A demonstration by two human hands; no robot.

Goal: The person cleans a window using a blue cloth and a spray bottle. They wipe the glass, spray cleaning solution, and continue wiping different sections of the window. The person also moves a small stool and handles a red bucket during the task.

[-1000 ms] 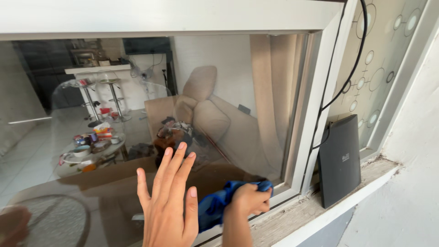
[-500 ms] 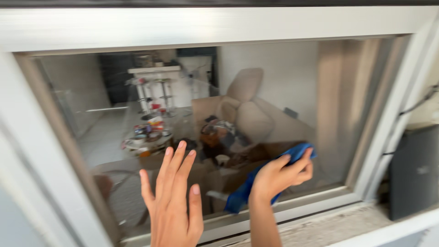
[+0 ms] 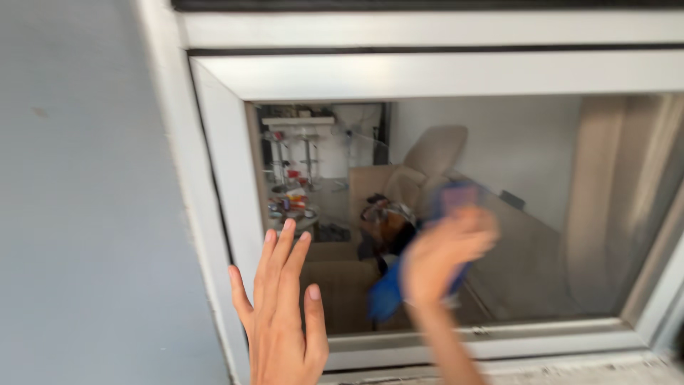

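Note:
My left hand (image 3: 282, 314) lies flat with spread fingers against the window glass (image 3: 541, 214), close to the white frame's left post (image 3: 224, 199). My right hand (image 3: 442, 253) is blurred with motion near the middle of the pane and grips a blue cloth (image 3: 388, 294) that presses on the glass and hangs down below the fingers. Through the glass I see a beige sofa and a cluttered round table inside the room.
A grey wall (image 3: 78, 199) fills the left side. The white frame's top rail (image 3: 442, 71) and bottom rail (image 3: 499, 346) border the pane. A rough concrete sill (image 3: 598, 371) runs below at the right.
My right hand with the blue cloth has swept from the pane's lower right corner up and left across the glass. The view has swung left. My left hand stays flat on the glass.

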